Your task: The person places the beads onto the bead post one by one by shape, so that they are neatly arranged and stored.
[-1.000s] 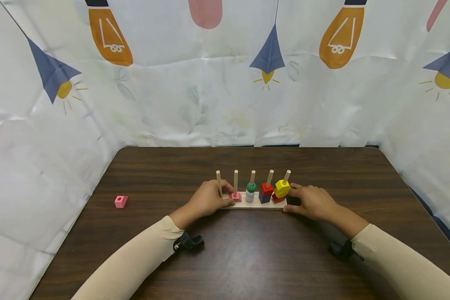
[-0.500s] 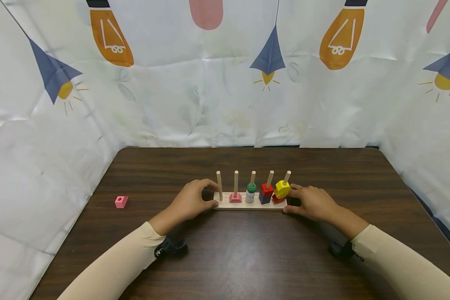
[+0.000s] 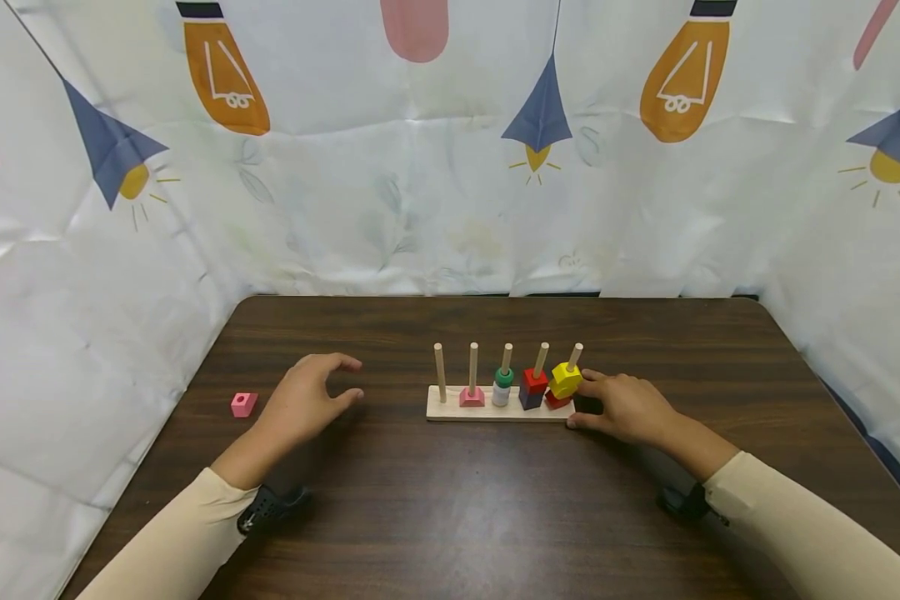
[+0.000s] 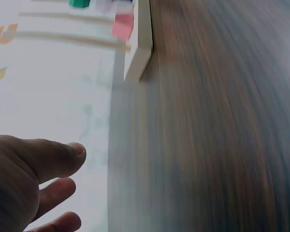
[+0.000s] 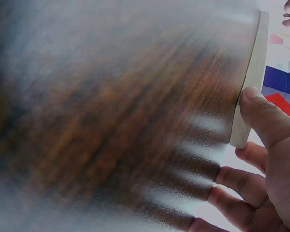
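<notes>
A wooden peg board (image 3: pixel 450 412) with several upright pegs lies on the table. Its leftmost peg is bare. A pink piece (image 3: pixel 472 397) sits low on the second, and a green ring (image 3: pixel 504 377) tops a white one on the third. Red and dark blue blocks fill the fourth; a yellow block (image 3: pixel 566 380) rests over red on the fifth. My right hand (image 3: pixel 626 406) grips the board's right end, thumb (image 5: pixel 255 102) along the front edge. In the air left of the board, my left hand (image 3: pixel 302 401) holds nothing, thumb and fingers spread apart.
A loose pink block (image 3: pixel 243 405) with a hole in its top lies at the table's left, beyond the left hand. The dark wooden table (image 3: pixel 480 517) ends at a patterned white cloth (image 3: pixel 330 200) behind and at both sides.
My left hand has released the board's left end and moved left, toward the loose pink block. The right hand and the board have stayed in place.
</notes>
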`<state>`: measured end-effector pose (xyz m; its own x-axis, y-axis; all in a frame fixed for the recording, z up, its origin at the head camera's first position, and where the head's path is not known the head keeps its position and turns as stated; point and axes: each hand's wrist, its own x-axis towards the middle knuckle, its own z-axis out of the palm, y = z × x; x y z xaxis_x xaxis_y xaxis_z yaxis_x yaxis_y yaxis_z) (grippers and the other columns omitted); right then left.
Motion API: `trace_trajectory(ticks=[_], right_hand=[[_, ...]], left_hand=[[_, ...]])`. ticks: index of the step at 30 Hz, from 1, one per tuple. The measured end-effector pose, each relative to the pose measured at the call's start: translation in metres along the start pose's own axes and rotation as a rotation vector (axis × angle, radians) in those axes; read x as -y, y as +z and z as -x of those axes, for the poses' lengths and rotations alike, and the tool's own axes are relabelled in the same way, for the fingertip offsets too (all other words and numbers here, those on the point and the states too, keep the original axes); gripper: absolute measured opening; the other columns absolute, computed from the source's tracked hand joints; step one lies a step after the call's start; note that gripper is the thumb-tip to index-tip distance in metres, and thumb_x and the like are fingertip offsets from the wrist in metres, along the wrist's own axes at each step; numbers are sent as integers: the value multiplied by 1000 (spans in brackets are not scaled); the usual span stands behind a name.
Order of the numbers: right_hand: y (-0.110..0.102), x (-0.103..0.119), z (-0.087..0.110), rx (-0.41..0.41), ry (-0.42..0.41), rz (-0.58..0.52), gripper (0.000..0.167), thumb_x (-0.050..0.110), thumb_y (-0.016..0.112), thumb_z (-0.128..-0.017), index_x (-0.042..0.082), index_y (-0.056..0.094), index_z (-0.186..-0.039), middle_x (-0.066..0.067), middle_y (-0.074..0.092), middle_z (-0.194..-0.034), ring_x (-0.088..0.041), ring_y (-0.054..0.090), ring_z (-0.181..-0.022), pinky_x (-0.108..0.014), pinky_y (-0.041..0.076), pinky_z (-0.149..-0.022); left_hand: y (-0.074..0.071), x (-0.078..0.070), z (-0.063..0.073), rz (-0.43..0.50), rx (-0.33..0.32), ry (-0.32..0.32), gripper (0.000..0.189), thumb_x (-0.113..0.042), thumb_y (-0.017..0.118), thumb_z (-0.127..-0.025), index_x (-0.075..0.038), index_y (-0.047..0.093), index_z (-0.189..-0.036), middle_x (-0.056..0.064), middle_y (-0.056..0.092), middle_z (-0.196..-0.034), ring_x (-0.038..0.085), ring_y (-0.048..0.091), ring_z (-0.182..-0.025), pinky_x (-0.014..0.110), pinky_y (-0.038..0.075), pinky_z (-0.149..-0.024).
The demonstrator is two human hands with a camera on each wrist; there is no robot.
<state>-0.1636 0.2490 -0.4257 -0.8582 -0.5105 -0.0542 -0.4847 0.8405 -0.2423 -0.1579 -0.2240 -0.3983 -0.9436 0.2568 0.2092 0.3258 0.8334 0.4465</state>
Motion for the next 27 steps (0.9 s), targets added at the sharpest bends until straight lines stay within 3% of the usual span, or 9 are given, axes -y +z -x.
trace_trajectory(ticks=[10, 13, 15, 19, 22, 27], right_hand=[[0, 1, 0, 11, 9, 3, 62, 53, 74, -90, 6, 70, -130, -25, 58, -140, -41, 71, -97, -52, 59, -72], [0, 0, 0, 14, 9, 9, 62, 54, 74, -90, 6, 70, -130, -24, 58, -141, -42, 71, -98, -54, 59, -73], [0, 0, 0, 16, 12, 12, 62, 54, 74, -90, 6, 70, -131, -24, 57, -141, -42, 70, -99, -55, 59, -74], [1, 0, 0, 14, 15, 13, 63, 54, 74, -90, 6, 69, -131, -24, 58, -141, -42, 70, -100, -56, 58, -76], [1, 0, 0, 16, 16, 12, 63, 54, 73, -90, 6, 69, -131, -24, 58, -141, -43, 70, -100, -56, 58, -75], [0, 0, 0, 17, 13, 8, 63, 53, 73, -91, 6, 69, -132, -25, 57, -141, -42, 71, -99, -55, 59, -75]], left_hand=[[-28, 44, 29, -177, -41, -77, 41, -15, 83, -86, 0, 69, -122, 28, 66, -123, 52, 52, -120, 66, 39, -100], [-31, 56, 37, -201, -53, -100, 43, -15, 82, -86, 2, 68, -123, 29, 67, -117, 53, 55, -112, 66, 41, -94], [-32, 63, 41, -205, -54, -119, 44, -16, 82, -86, 2, 67, -123, 25, 68, -104, 49, 57, -101, 64, 43, -86], [-34, 75, 48, -204, -72, -146, 45, -15, 82, -85, 5, 66, -122, 26, 67, -101, 50, 57, -97, 64, 43, -83], [-33, 84, 52, -198, -94, -156, 45, -14, 82, -84, 8, 65, -120, 32, 65, -117, 54, 57, -107, 67, 43, -90], [-31, 94, 56, -189, -89, -185, 42, -13, 80, -84, 9, 65, -116, 34, 64, -109, 51, 60, -99, 65, 46, -82]])
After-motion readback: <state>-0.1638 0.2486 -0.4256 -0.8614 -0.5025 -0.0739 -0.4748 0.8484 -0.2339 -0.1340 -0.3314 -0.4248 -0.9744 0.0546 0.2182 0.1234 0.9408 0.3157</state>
